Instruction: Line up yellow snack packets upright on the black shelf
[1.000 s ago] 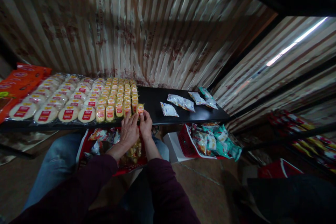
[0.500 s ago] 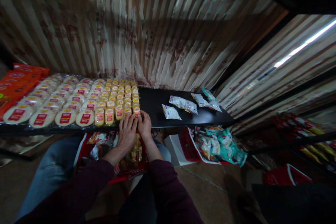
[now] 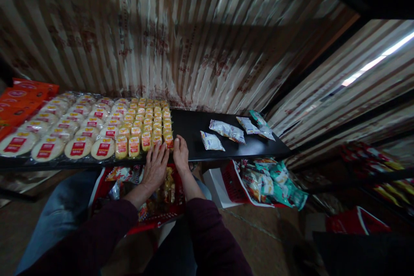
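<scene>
Rows of small yellow packaged cakes (image 3: 134,146) with red and white labels cover the middle of a black shelf (image 3: 194,140). My left hand (image 3: 155,166) lies over the front right end of these rows, its fingers stretched out and touching the nearest packs. Along the right side of the last row is my right hand (image 3: 181,153), fingers extended and close to the front corner pack (image 3: 168,139). Neither hand is wrapped round a pack. Left of the small cakes, larger round white packaged cakes (image 3: 77,148) with red labels stand in several rows.
Orange packets (image 3: 27,99) lie at the shelf's far left. Several white snack bags (image 3: 212,141) lie on the right part. Below, a red basket (image 3: 155,223) stands between my legs, and another red basket (image 3: 231,185) holds green bags (image 3: 281,181). Corrugated sheeting (image 3: 181,43) rises behind.
My right hand has shifted slightly right, leaving a small gap beside the corner pack. My left hand stays over the front packs. The view has moved a little.
</scene>
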Demonstrator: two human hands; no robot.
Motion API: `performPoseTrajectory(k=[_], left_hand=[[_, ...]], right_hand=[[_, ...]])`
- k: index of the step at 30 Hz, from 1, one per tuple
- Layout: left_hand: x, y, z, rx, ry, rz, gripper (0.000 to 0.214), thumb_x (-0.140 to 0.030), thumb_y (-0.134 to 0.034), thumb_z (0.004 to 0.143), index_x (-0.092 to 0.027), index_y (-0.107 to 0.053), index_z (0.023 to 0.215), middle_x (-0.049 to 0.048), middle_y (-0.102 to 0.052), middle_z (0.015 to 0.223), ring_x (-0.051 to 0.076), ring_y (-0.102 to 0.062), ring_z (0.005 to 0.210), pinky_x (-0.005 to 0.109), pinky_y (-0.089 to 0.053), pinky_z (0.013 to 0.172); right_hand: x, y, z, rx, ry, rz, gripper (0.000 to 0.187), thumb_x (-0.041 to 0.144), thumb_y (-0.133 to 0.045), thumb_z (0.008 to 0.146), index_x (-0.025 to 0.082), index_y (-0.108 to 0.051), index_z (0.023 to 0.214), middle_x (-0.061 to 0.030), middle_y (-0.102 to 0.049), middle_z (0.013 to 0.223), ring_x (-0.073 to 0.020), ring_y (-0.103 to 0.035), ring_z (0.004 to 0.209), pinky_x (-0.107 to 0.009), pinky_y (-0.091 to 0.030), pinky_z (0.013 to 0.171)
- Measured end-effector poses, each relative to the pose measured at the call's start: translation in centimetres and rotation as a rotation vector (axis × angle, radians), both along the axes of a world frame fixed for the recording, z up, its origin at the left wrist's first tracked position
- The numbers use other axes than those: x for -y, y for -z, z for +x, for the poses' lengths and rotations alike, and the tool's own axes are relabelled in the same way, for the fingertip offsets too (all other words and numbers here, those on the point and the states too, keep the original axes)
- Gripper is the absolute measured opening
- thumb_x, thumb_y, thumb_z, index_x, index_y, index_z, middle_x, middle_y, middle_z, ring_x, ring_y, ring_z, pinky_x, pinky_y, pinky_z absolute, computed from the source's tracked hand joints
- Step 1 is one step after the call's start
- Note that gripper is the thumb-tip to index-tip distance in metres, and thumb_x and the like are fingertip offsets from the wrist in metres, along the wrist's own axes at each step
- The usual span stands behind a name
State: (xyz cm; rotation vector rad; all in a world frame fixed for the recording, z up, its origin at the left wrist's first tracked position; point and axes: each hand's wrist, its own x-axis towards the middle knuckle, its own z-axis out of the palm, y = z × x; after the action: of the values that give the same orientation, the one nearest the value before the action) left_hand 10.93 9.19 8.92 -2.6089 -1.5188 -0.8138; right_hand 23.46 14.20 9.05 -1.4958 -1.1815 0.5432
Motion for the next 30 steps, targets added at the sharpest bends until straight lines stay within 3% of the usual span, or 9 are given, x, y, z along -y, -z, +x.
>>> performPoseTrajectory(k=[7, 15, 22, 30], left_hand=[[-0.2, 0.3, -0.2, -0.056, 0.022, 0.052, 0.048, -0.012, -0.042, 0.084, -0.007, -0.055, 0.13, 0.0143, -0.033, 0.152, 0.033, -0.013, 0.145, 0.055, -0.013, 0.116], [-1.0, 0.4, -0.3, -0.098, 0.007, 0.091, 0.051, -0.018, -0.046, 0.082, -0.007, -0.054, 0.132, 0.0131, -0.033, 0.152, 0.031, -0.018, 0.144, 0.053, -0.012, 0.117], [-1.0, 0.8, -0.3, -0.069, 0.007, 0.137, 0.049, -0.023, -0.049, 0.085, -0.009, -0.055, 0.131, 0.0139, -0.036, 0.15, 0.031, -0.019, 0.144, 0.051, -0.012, 0.117], [-1.4, 1.2, -0.2, -0.026, 0.002, 0.162, 0.048, -0.025, -0.051, 0.085, -0.013, -0.055, 0.131, 0.0128, -0.038, 0.15, 0.03, -0.022, 0.143, 0.05, -0.012, 0.118]], right_hand=[[-3.5, 0.2, -0.5, -0.213, -0.054, -0.056, 0.06, 0.055, -0.029, 0.093, 0.015, -0.053, 0.131, -0.0104, -0.048, 0.142, -0.021, -0.038, 0.137, -0.039, -0.024, 0.116], [-3.6, -0.1, -1.4, -0.209, -0.184, -0.102, 0.067, 0.066, -0.025, 0.091, 0.023, -0.052, 0.134, -0.0027, -0.053, 0.139, -0.0191, -0.041, 0.135, -0.034, -0.028, 0.115], [-4.2, -1.0, -0.6, -0.184, -0.134, -0.147, 0.074, 0.067, -0.022, 0.09, 0.018, -0.047, 0.139, -0.0059, -0.041, 0.149, -0.0201, -0.033, 0.14, -0.035, -0.019, 0.118], [-7.2, 0.5, -0.1, -0.3, -0.215, -0.137, 0.074, 0.068, -0.022, 0.09, 0.02, -0.039, 0.144, -0.0044, -0.039, 0.15, -0.0185, -0.035, 0.139, -0.035, -0.023, 0.117]])
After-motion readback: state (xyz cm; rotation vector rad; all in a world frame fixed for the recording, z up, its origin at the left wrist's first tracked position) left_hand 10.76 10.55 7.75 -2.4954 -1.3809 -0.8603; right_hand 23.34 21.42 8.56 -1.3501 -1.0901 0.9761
